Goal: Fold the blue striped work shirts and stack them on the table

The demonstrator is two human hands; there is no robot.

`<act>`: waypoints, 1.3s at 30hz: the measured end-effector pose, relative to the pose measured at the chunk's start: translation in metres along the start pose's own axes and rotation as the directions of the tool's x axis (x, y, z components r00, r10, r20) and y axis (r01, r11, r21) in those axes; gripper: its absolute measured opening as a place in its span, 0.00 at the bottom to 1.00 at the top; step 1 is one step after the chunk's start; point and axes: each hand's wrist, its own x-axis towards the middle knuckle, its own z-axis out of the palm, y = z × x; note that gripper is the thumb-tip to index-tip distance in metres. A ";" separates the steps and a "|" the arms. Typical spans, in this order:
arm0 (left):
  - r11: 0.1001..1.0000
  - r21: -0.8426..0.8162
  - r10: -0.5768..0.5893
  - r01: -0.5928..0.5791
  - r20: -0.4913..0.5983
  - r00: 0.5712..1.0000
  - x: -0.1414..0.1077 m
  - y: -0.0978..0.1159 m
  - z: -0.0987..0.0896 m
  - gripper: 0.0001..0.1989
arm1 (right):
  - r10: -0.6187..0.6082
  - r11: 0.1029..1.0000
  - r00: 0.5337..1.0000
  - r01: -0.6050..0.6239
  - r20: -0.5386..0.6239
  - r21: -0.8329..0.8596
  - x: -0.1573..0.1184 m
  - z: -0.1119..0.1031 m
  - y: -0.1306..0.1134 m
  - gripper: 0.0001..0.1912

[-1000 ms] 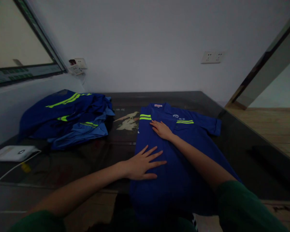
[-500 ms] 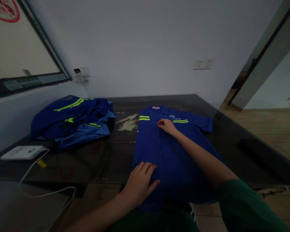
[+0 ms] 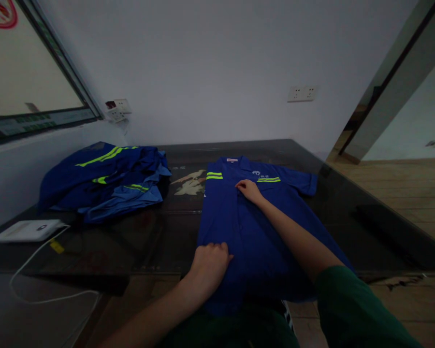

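Note:
A blue work shirt (image 3: pixel 221 217) with yellow-green stripes lies front up on the dark table, collar toward the wall, its lower end hanging over the near edge. One short sleeve spreads to the right; on the left no sleeve shows. My right hand (image 3: pixel 250 189) pinches the shirt's front placket at chest height, beside the printed logo. Lower down, my left hand (image 3: pixel 210 266) has its fingers curled closed on the left front panel near the hem. Its fingertips are partly hidden.
A heap of blue striped shirts (image 3: pixel 105 181) lies on the table (image 3: pixel 174 232) at the left. Nearer is a white device (image 3: pixel 29 231) with a white cable (image 3: pixel 39 251) hanging off the edge. A dark flat object (image 3: pixel 380 229) lies at the right. The wall (image 3: pixel 210 72) stands behind.
My left hand's fingers, outstretched on the fabric before, have curled closed on the shirt. My right hand keeps its pinch at the same spot. The view has shifted slightly.

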 end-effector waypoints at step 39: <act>0.878 0.194 0.479 -0.438 -0.389 0.787 -0.059 -0.050 0.082 0.34 | -0.061 0.989 0.997 0.054 -0.053 -0.140 -0.006 0.016 -0.003 0.09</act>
